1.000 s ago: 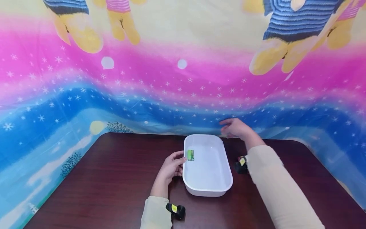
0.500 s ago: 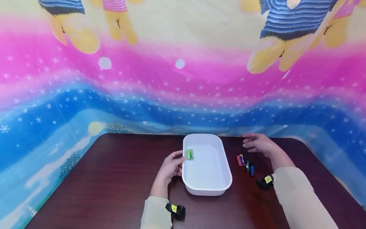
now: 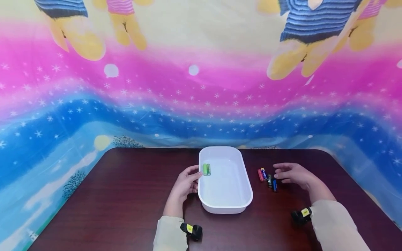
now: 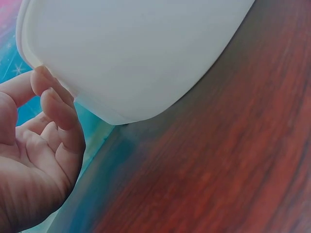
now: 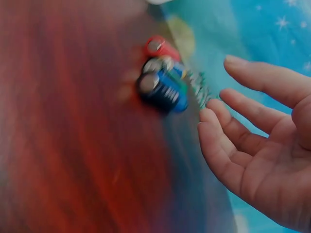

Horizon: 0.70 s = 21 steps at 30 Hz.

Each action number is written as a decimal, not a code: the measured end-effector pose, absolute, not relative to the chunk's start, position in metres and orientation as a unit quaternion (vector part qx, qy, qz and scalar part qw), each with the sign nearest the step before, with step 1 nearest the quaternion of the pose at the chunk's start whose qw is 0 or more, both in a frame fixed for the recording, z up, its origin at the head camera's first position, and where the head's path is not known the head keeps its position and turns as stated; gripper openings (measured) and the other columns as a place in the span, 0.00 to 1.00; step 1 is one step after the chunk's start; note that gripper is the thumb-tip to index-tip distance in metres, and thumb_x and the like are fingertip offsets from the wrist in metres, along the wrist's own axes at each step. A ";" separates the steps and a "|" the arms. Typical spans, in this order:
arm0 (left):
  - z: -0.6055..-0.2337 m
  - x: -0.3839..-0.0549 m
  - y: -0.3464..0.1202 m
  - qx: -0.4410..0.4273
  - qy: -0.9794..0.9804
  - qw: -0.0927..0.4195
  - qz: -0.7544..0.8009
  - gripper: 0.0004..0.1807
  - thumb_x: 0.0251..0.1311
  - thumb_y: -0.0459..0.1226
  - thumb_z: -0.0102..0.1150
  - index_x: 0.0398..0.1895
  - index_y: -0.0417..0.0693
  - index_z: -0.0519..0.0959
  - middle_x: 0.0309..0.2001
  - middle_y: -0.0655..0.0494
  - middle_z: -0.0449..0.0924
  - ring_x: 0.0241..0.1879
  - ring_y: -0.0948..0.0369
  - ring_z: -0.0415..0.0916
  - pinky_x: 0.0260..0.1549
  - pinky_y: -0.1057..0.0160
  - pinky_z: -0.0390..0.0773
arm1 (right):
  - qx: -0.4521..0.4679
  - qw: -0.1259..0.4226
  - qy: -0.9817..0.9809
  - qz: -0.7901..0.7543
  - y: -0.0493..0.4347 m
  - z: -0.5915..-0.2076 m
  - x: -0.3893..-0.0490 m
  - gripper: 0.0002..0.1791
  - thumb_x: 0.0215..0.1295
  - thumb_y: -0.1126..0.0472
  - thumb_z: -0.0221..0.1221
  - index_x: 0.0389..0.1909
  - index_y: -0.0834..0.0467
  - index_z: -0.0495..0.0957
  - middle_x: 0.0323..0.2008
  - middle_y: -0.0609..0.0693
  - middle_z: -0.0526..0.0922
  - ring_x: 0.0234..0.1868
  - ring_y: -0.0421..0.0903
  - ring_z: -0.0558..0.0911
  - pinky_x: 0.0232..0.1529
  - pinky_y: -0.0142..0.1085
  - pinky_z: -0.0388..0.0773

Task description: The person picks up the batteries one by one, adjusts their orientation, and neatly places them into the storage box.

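My left hand (image 3: 187,181) holds the left side of a white plastic basin (image 3: 223,210), its thumb at the rim. In the left wrist view its fingertips (image 4: 58,109) meet the basin's edge. Two green batteries (image 3: 207,169) lie side by side inside, against the left wall. To the right of the basin several batteries lie close together: a red one (image 3: 260,175), a purple one (image 3: 264,173), a dark green one (image 3: 269,181) and a blue one (image 3: 274,185). My right hand (image 3: 296,175) is just right of them, holding nothing, its fingers loosely bent and spread.
The dark red-brown wooden table (image 3: 141,195) runs back to a colourful patterned cloth (image 3: 176,104) that hangs behind it and along both sides. Black cameras are strapped to the left wrist (image 3: 192,230) and right wrist (image 3: 302,215).
My right hand has moved right and back toward me from above the table's far edge, uncovering the loose batteries and coming down beside them. The left hand keeps its hold on the basin.
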<state>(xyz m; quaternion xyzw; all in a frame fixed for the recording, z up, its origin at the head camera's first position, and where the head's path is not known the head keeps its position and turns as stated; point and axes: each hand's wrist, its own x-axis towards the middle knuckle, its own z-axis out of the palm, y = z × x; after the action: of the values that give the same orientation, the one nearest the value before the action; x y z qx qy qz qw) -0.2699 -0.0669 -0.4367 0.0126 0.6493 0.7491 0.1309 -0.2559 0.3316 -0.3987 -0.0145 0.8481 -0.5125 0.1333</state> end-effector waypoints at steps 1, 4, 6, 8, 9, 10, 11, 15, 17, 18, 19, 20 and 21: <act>-0.437 -0.270 -0.067 0.012 0.649 0.130 0.750 0.27 0.60 0.38 0.56 0.62 0.42 0.65 0.21 0.55 0.70 0.13 0.65 0.65 0.13 0.70 0.70 | -0.015 0.137 0.851 -0.507 0.333 -0.401 -0.255 0.38 0.58 0.58 0.63 0.64 0.72 0.58 0.55 0.71 0.67 0.48 0.54 0.76 0.47 0.46 0.76; -0.437 -0.270 -0.067 0.011 0.649 0.130 0.750 0.27 0.60 0.38 0.57 0.62 0.43 0.66 0.20 0.55 0.70 0.13 0.65 0.65 0.13 0.70 0.70 | -0.015 0.148 0.856 -0.495 0.337 -0.409 -0.252 0.37 0.56 0.60 0.64 0.62 0.72 0.61 0.50 0.66 0.70 0.42 0.50 0.76 0.43 0.43 0.77; -0.437 -0.270 -0.067 0.010 0.648 0.132 0.750 0.27 0.59 0.39 0.58 0.62 0.43 0.66 0.20 0.55 0.70 0.13 0.65 0.65 0.13 0.70 0.70 | -0.017 0.153 0.860 -0.486 0.338 -0.412 -0.251 0.35 0.55 0.61 0.65 0.60 0.71 0.62 0.47 0.63 0.70 0.40 0.49 0.73 0.39 0.42 0.75; -0.438 -0.270 -0.067 0.012 0.647 0.132 0.751 0.27 0.59 0.39 0.58 0.62 0.43 0.66 0.20 0.55 0.70 0.13 0.65 0.66 0.13 0.70 0.70 | -0.021 0.155 0.864 -0.479 0.338 -0.414 -0.248 0.34 0.54 0.61 0.65 0.59 0.71 0.64 0.46 0.60 0.69 0.38 0.50 0.71 0.36 0.41 0.73; -0.438 -0.269 -0.067 0.013 0.646 0.132 0.751 0.28 0.59 0.39 0.58 0.62 0.43 0.66 0.20 0.55 0.71 0.13 0.65 0.66 0.13 0.70 0.70 | -0.024 0.155 0.865 -0.476 0.337 -0.414 -0.247 0.34 0.54 0.61 0.66 0.59 0.70 0.64 0.45 0.60 0.69 0.39 0.50 0.70 0.36 0.41 0.73; -0.438 -0.269 -0.067 0.014 0.646 0.132 0.752 0.28 0.59 0.40 0.58 0.62 0.43 0.66 0.20 0.55 0.71 0.13 0.65 0.66 0.13 0.70 0.70 | -0.027 0.154 0.868 -0.472 0.337 -0.415 -0.247 0.34 0.53 0.61 0.66 0.58 0.70 0.65 0.45 0.60 0.69 0.39 0.51 0.70 0.36 0.41 0.72; -0.438 -0.270 -0.067 0.015 0.645 0.133 0.752 0.28 0.59 0.40 0.58 0.62 0.43 0.66 0.20 0.55 0.71 0.13 0.65 0.66 0.13 0.70 0.70 | -0.031 0.152 0.870 -0.469 0.336 -0.415 -0.246 0.34 0.52 0.61 0.67 0.58 0.70 0.65 0.45 0.61 0.68 0.40 0.52 0.69 0.36 0.40 0.72; -0.438 -0.270 -0.067 0.015 0.646 0.132 0.752 0.28 0.59 0.40 0.59 0.62 0.43 0.66 0.20 0.55 0.71 0.13 0.65 0.66 0.13 0.70 0.70 | -0.041 0.146 0.881 -0.449 0.332 -0.415 -0.244 0.35 0.49 0.62 0.69 0.56 0.70 0.66 0.46 0.62 0.67 0.44 0.55 0.66 0.38 0.40 0.72; -0.438 -0.270 -0.067 0.015 0.646 0.131 0.752 0.28 0.59 0.40 0.59 0.62 0.43 0.66 0.20 0.55 0.71 0.13 0.65 0.66 0.13 0.70 0.70 | -0.044 0.144 0.887 -0.437 0.331 -0.415 -0.243 0.36 0.48 0.62 0.70 0.56 0.70 0.66 0.47 0.64 0.66 0.45 0.56 0.66 0.39 0.40 0.72; -0.438 -0.270 -0.067 0.014 0.646 0.130 0.752 0.28 0.59 0.39 0.59 0.62 0.43 0.66 0.20 0.55 0.71 0.13 0.65 0.66 0.13 0.70 0.70 | -0.044 0.143 0.890 -0.430 0.329 -0.415 -0.243 0.36 0.47 0.62 0.70 0.56 0.70 0.66 0.47 0.64 0.65 0.44 0.56 0.65 0.39 0.41 0.72; -0.438 -0.270 -0.067 0.014 0.646 0.130 0.752 0.28 0.59 0.40 0.59 0.62 0.43 0.66 0.20 0.55 0.71 0.13 0.65 0.66 0.13 0.70 0.70 | -0.044 0.141 0.893 -0.424 0.328 -0.414 -0.243 0.37 0.46 0.62 0.71 0.56 0.70 0.65 0.47 0.65 0.64 0.44 0.56 0.65 0.39 0.41 0.72; -0.438 -0.270 -0.067 0.013 0.646 0.130 0.752 0.28 0.59 0.40 0.59 0.62 0.43 0.66 0.21 0.55 0.71 0.13 0.65 0.66 0.13 0.70 0.70 | -0.043 0.139 0.896 -0.419 0.327 -0.415 -0.243 0.37 0.46 0.62 0.71 0.55 0.70 0.65 0.47 0.65 0.64 0.44 0.56 0.65 0.39 0.41 0.71; -0.438 -0.270 -0.068 0.013 0.646 0.130 0.752 0.28 0.59 0.40 0.59 0.62 0.43 0.65 0.21 0.55 0.72 0.13 0.65 0.66 0.13 0.69 0.70 | -0.043 0.137 0.899 -0.414 0.326 -0.415 -0.243 0.37 0.45 0.62 0.71 0.55 0.70 0.65 0.47 0.65 0.63 0.44 0.56 0.65 0.38 0.41 0.71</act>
<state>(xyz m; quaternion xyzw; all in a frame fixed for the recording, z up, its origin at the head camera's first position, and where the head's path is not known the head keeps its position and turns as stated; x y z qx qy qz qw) -0.2700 -0.0675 -0.4384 0.0131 0.6459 0.7522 0.1300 -0.2432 0.3265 -0.4148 -0.0430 0.8987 -0.4145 0.1368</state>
